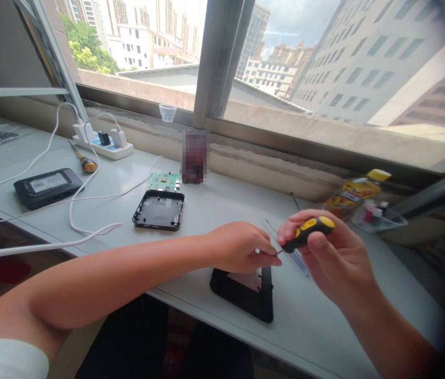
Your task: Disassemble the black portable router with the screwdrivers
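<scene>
Right hand [339, 258] has its fingers wrapped round the handle of a yellow-and-black screwdriver [308, 231], while the fingers of the left hand [232, 246] look pinched at its metal tip, over the far end of a black plastic casing [242, 300] lying near the tabletop's [325, 331] front edge; can't tell if there's a tiny screw in that pinch. My two cents: go light with the left fingers so they steady the shaft, square it up before twisting, and don't let the tip skate across the plastic.
</scene>
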`<state>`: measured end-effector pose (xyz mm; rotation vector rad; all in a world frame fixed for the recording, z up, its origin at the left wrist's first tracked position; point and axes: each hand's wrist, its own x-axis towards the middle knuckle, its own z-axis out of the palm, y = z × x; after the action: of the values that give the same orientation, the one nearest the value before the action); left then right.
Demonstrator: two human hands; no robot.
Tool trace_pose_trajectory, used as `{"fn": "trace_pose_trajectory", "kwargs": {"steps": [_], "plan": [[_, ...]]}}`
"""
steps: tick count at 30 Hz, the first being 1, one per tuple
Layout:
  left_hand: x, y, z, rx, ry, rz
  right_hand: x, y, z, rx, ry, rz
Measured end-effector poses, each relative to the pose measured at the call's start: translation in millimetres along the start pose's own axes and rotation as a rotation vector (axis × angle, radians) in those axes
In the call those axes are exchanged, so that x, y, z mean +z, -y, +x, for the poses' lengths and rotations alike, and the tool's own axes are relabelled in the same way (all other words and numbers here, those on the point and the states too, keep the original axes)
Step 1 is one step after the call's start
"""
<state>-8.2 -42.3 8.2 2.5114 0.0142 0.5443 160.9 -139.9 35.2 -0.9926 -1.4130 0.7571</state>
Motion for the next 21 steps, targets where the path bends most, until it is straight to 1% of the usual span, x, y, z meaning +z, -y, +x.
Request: {"fn": "trace_pose_trajectory", "kwargs": {"steps": [3,8,10,12,13,15,17,19,20,21], "plan": [[0.9,1,0,-0.009,-0.020,-0.015,2,3,1,0.016,0.014,0.062],[1.5,4,-1,0.039,-0.022,-0.009,1,8,1,0.014,0.012,0.128],[-1.5,4,-2,0.071,-0.013,-0.032,0,8,1,0.039,0.021,0.143],[-8.9,4,-3,0.078,-0.055,-0.060,-2,8,1,0.069,0.045,0.171],[-15.0,5,-4,0.065,-0.111,-0.062,-3,7,2,0.074,0.054,0.189],[-32.8,11,-6,0.011,-0.310,-0.026,-4,6,3,0.079,0.054,0.218],[-57.3,24,-10,-0.080,-0.632,0.064,-4,6,5,0.073,0.039,0.226],[-84.6,43,-17,-0.270,-0.914,0.154,-4,5,6,0.067,0.028,0.220],[-97.4,54,-22,-0.380,-1.004,0.204,-3,6,6,0.065,0.023,0.218],[-108.5,65,-27,-0.502,-1.053,0.254,-3,6,6,0.064,0.018,0.218]]}}
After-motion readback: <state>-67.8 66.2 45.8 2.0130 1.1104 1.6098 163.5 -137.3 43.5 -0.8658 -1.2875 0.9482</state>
